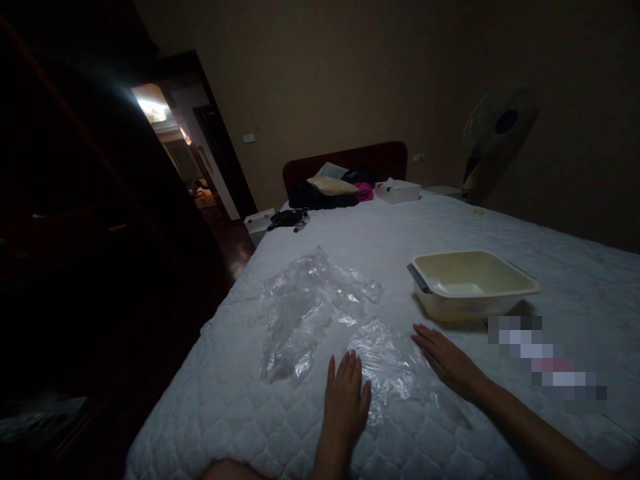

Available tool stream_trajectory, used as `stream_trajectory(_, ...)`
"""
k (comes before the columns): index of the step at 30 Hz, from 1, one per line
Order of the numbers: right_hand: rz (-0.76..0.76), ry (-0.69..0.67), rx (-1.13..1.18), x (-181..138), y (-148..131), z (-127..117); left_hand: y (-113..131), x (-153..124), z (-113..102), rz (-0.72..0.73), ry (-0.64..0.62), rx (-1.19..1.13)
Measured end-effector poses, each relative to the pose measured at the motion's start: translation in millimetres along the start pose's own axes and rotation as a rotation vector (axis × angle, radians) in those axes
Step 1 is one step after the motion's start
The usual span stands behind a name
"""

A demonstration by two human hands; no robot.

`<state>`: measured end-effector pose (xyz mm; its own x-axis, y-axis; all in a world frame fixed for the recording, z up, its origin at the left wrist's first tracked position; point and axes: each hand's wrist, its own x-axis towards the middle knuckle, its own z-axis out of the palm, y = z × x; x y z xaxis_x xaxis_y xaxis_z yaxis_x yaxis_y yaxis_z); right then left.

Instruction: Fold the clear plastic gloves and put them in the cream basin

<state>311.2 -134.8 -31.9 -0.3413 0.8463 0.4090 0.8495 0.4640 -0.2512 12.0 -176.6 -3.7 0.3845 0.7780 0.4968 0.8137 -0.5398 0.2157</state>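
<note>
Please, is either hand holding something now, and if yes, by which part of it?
Nothing appears held: the left hand and the right hand are both open, at opposite sides of the crumpled clear plastic.

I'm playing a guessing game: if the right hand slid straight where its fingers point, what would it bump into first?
Probably the crumpled clear plastic on the bed. The right hand would likely miss the tub, though depth is hard to judge.
</note>
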Motion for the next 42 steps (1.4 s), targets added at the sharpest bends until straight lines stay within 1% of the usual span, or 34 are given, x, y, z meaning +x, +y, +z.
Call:
stream_trajectory(5, 0.066, 0.044, -0.066, 16, 14, 0, 2, 0, 2, -0.022, 0.021, 0.008)
stream_trajectory(10, 0.169, 0.194, -0.048, 15, 19, -3, 1, -1, 6, -0.036, 0.029, 0.047)
stream_trajectory(14, 0.260, 0.360, -0.030, 10, 16, -18, 1, -2, 8, -0.065, 0.037, 0.081)
stream_trajectory(16, 0.279, 0.393, -0.012, 11, 8, -31, 1, -2, 9, -0.062, 0.051, 0.089)
stream_trajectory(17, 0.269, 0.386, 0.006, 13, 2, -37, 1, -2, 9, -0.057, 0.058, 0.093)
stream_trajectory(20, 0.200, 0.279, 0.112, 20, -24, -51, 1, -1, 11, -0.044, 0.083, 0.117)
stream_trajectory(22, 0.095, 0.153, 0.161, 25, -44, -50, 0, -1, 12, -0.027, 0.106, 0.146)
stream_trajectory(24, -0.030, 0.083, 0.136, 26, -62, -42, -1, -1, 12, -0.007, 0.122, 0.184)
stream_trajectory(26, -0.113, 0.036, 0.070, 26, -76, -30, -1, -2, 11, 0.006, 0.128, 0.218)
stream_trajectory(28, -0.148, -0.002, -0.011, 25, -85, -19, 0, -2, 11, 0.012, 0.127, 0.237)
stream_trajectory(30, -0.150, -0.022, -0.079, 24, -91, -12, 0, -2, 10, 0.017, 0.126, 0.241)
stream_trajectory(32, -0.144, -0.023, -0.115, 24, -94, -11, -1, -3, 11, 0.020, 0.119, 0.238)
stream_trajectory(35, -0.159, 0.021, -0.122, 27, -94, -16, -2, -3, 12, 0.025, 0.109, 0.226)
stream_trajectory(39, -0.256, 0.168, -0.127, 23, -88, -21, -3, -3, 15, 0.023, 0.116, 0.213)
stream_trajectory(42, -0.360, 0.275, -0.143, 10, -83, -20, -4, -4, 15, 0.020, 0.112, 0.212)
